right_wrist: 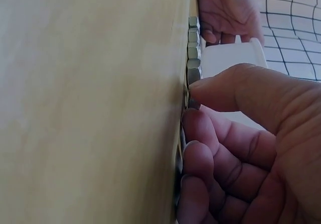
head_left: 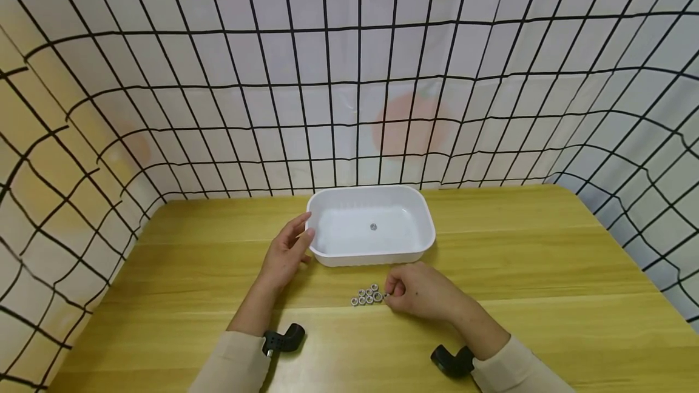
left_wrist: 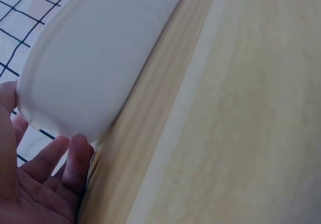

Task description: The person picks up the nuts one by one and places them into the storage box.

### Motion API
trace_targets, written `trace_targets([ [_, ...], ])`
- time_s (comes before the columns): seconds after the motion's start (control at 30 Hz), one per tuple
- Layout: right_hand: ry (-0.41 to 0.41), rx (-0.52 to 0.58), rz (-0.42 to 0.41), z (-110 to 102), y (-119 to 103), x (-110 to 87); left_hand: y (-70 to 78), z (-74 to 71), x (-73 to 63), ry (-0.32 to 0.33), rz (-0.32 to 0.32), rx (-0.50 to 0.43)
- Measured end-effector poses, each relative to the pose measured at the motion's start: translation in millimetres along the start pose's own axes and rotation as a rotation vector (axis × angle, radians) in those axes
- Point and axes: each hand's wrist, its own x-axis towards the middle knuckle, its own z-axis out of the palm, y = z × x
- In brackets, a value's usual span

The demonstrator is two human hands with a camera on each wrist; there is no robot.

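Observation:
A white plastic tray stands on the table, with one small metal hex nut on its floor. My left hand rests against the tray's left end; in the left wrist view its loosely bent fingertips touch the end wall. In front of the tray lies a small cluster of silver hex nuts. At its right side my right hand pinches a hex nut between thumb and forefinger, down at the tabletop. The fingers mostly hide that nut.
Black wire grid panels stand behind the tray and along both sides of the wooden table. Each wrist wears a black camera mount, one at the left sleeve and one at the right sleeve.

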Motion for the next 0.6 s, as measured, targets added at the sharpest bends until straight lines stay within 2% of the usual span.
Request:
trace_targets([
  [0.37, -0.033, 0.031, 0.035, -0.7, -0.2, 0.2, -0.3, -0.7, 1.3, -0.005, -0.014, 0.008],
  [0.6, -0.045, 0.032, 0.012, -6.1, -2.9, -2.4, -0.5, 0.5, 0.5, -0.009, 0.007, -0.002],
])
